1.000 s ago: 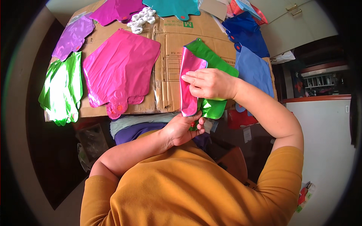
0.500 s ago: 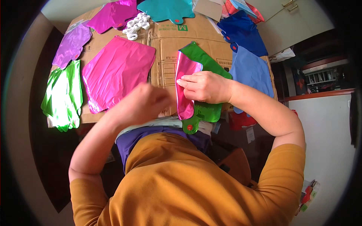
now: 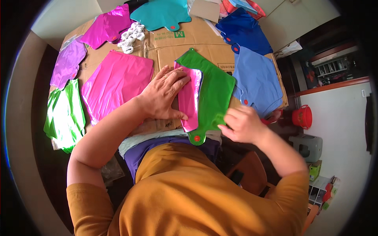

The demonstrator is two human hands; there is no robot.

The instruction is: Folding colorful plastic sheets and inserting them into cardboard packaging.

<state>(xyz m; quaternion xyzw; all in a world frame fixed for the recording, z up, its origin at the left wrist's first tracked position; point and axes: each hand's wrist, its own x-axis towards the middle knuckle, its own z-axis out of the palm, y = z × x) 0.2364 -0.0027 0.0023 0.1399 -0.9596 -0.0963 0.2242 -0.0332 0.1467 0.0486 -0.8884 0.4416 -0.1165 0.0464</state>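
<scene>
A flat foil balloon (image 3: pixel 214 82), green on its upper face, lies in front of me on the cardboard. Its left side is folded over and shows a shiny pink strip (image 3: pixel 189 100). At its near end is a rounded tab with a red dot (image 3: pixel 197 138). My left hand (image 3: pixel 165 92) lies open across the left edge of the pink fold, thumb and fingers spread. At the balloon's lower right edge, my right hand (image 3: pixel 242 124) pinches a raised green corner, which is blurred by motion.
Flat foil pieces surround it: pink (image 3: pixel 116 84), silvery green (image 3: pixel 65 116), lilac (image 3: pixel 67 63), magenta (image 3: pixel 107 25), teal (image 3: pixel 163 13), dark blue (image 3: pixel 246 31) and light blue (image 3: pixel 258 78). Several white string bundles (image 3: pixel 132 37) lie at the back. A red bucket (image 3: pixel 302 117) stands right.
My left hand has come down onto the pink fold. My right hand has left the fold and moved right to the green edge. The view has shifted slightly.
</scene>
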